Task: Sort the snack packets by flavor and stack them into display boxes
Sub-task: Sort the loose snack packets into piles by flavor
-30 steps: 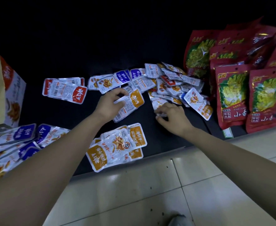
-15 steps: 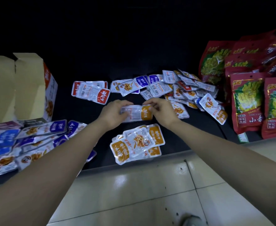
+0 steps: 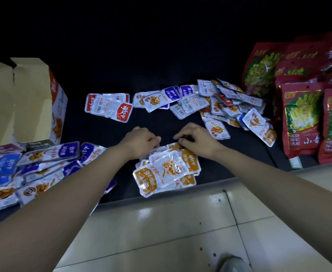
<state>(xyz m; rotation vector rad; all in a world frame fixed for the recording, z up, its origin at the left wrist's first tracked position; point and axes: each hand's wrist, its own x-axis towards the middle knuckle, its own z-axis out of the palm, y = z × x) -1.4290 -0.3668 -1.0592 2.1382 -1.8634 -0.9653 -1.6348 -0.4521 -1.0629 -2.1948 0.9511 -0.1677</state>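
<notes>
"小香" on red bag (image 3: 301, 116)

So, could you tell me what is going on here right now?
A person is sorting small snack packets by colour. The left hand and right hand grip an orange packet at the far edge of the orange pile. Blue packets lie left by an open box, a red stack sits behind, and an unsorted heap waits right.

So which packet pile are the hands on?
The orange-labelled pile: left hand and right hand touch its far end. The red pile, purple pile and mixed heap lie apart.
</notes>
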